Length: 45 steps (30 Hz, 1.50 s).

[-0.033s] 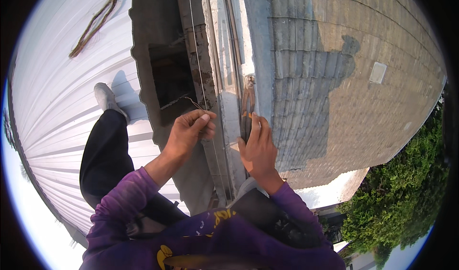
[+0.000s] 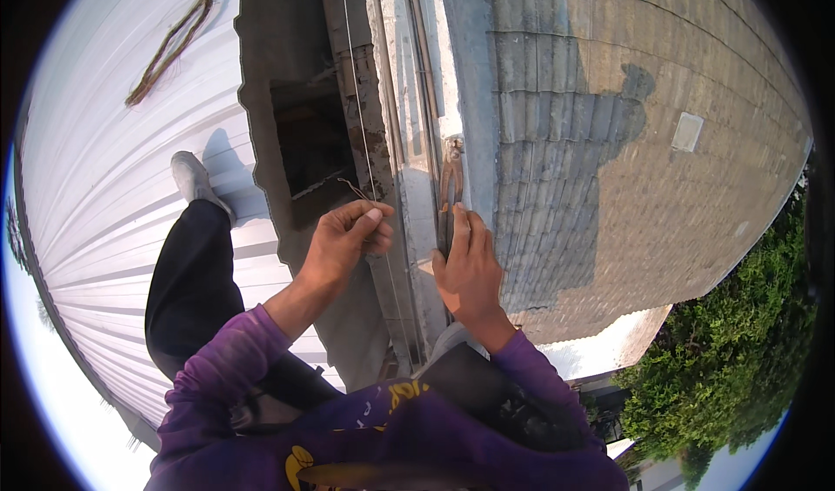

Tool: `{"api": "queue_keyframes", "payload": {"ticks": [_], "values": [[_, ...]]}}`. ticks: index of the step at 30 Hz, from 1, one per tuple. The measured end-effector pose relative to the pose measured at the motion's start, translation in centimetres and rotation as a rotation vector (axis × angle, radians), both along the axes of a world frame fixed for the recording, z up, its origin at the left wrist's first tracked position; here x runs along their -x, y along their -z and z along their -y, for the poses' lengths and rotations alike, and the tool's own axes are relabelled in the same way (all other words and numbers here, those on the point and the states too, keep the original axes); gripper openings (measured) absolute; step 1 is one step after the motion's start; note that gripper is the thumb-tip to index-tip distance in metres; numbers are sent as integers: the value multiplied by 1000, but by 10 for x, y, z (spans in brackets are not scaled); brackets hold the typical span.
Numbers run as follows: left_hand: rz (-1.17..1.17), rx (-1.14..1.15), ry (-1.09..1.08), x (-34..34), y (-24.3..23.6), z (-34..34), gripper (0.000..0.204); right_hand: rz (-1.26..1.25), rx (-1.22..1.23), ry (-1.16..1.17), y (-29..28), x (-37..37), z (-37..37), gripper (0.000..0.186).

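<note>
Between thumb and fingertips, my left hand (image 2: pixel 350 234) pinches a short bent piece of thin wire (image 2: pixel 355 190), whose looped end sticks out over the dark gap. A long taut line (image 2: pixel 361 108) runs down past these fingertips; whether they touch it I cannot tell. My right hand (image 2: pixel 470 269) is closed around the dark handles of a pair of rusty pincers (image 2: pixel 452 171). The pincers lie along the narrow concrete ledge, jaws pointing away from me, and their handle ends are hidden under my palm.
Left of the dark opening (image 2: pixel 309 134) spreads a white corrugated metal roof (image 2: pixel 104 187), where my shoe (image 2: pixel 191 176) rests near a wire bundle (image 2: pixel 170 49). Thin metal bars (image 2: pixel 421 47) run along the ledge. To the right slopes a tiled roof (image 2: pixel 687 204), with trees (image 2: pixel 722 360) beyond.
</note>
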State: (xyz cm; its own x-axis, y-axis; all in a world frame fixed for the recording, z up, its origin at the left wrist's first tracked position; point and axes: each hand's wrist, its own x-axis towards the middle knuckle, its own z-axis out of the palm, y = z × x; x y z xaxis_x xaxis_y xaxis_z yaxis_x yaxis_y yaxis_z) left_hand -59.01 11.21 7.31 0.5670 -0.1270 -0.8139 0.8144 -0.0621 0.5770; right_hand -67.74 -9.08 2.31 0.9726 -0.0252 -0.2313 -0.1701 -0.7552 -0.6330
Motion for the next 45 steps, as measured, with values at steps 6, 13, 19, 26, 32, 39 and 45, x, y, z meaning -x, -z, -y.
{"api": "queue_keyframes", "payload": {"ticks": [6,13,19,26,32,39,45], "values": [[19,1,12,3,0,9,26,47,100,-134,20,9,4,84],[19,-18,1,-4,4,28,23,152,9,-59,9,-8,8,76],[186,-13,-36,-6,6,64,23,134,-262,91,-3,-30,22,54],[277,-143,90,-3,-12,105,18,-364,-865,208,-39,-97,45,31],[782,-533,124,-38,-6,81,13,-377,-715,232,-55,-159,72,31],[667,-869,403,-80,42,65,35,60,-75,-251,-41,-217,67,19],[707,-878,304,-73,53,69,28,136,-99,-120,1,-207,27,7]]}}
